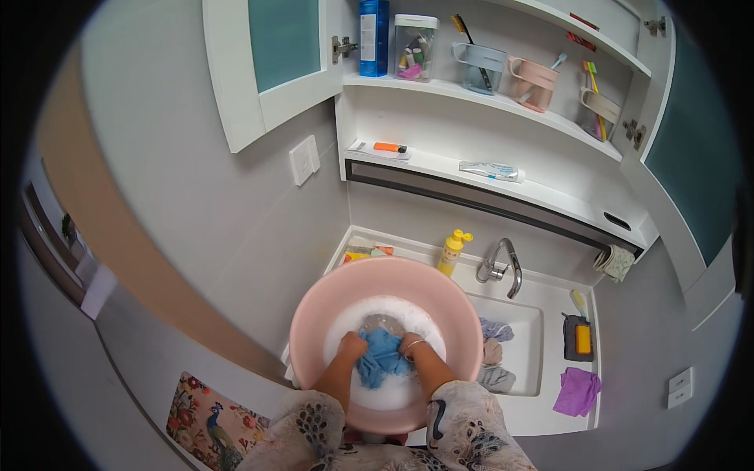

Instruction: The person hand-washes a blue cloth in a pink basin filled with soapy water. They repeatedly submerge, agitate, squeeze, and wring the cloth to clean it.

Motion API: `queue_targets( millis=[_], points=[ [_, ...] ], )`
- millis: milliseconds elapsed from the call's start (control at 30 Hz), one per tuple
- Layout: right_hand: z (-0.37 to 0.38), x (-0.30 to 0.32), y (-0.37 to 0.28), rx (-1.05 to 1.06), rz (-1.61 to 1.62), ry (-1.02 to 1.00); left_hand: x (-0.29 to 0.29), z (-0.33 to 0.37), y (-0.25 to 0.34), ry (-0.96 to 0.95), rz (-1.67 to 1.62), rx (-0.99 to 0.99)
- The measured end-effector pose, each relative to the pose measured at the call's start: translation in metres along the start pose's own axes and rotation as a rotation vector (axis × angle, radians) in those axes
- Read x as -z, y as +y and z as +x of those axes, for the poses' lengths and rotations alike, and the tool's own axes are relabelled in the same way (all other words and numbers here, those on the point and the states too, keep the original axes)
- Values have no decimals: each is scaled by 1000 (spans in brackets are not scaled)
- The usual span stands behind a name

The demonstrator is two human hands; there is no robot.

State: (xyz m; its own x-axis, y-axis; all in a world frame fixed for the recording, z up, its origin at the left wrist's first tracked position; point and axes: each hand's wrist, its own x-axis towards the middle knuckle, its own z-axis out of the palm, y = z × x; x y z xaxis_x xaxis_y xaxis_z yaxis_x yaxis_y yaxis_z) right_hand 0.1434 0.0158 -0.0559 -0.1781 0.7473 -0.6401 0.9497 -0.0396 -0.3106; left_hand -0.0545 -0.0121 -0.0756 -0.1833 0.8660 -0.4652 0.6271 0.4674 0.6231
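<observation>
While the pink basin (464, 334) holds suds (339, 320), the left hand (353, 345) and right hand (411, 345) clamp their fingers on a blue cloth (382, 358) inside; the sink (528, 334) contains 3 crumpled cloths (496, 330).

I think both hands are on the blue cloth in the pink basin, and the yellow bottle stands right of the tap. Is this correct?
Not quite: the head view shows the yellow bottle standing left of the tap. The left hand and right hand are indeed on the blue cloth in the pink basin.
</observation>
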Motion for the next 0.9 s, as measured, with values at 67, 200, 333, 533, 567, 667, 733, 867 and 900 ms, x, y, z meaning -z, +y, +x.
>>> queue_targets(
  millis=[67,200,333,533,567,667,733,867,900],
  points=[
    [-12,12,9,-84,198,229,-5,7,-5,75,-107,19],
    [-8,17,15,450,700,622,-1,-14,46,-117,-1170,66],
    [-93,29,-54,613,868,542,-7,-24,53,-243,-1417,-36],
    [-119,47,-65,258,344,855,5,-103,114,-283,-1431,153],
    [-115,52,-65,241,353,885,-3,-83,97,-324,-1428,133],
    [-125,39,-82,417,300,1058,3,-78,91,-150,-1314,-75],
    [-133,17,-91,590,204,1039,11,-68,79,-427,-1550,56],
    [-107,20,-86,403,64,829,6,-55,71,-473,-1543,94],
    [-104,41,-76,309,162,852,10,-59,81,-504,-1487,131]
  ],
)
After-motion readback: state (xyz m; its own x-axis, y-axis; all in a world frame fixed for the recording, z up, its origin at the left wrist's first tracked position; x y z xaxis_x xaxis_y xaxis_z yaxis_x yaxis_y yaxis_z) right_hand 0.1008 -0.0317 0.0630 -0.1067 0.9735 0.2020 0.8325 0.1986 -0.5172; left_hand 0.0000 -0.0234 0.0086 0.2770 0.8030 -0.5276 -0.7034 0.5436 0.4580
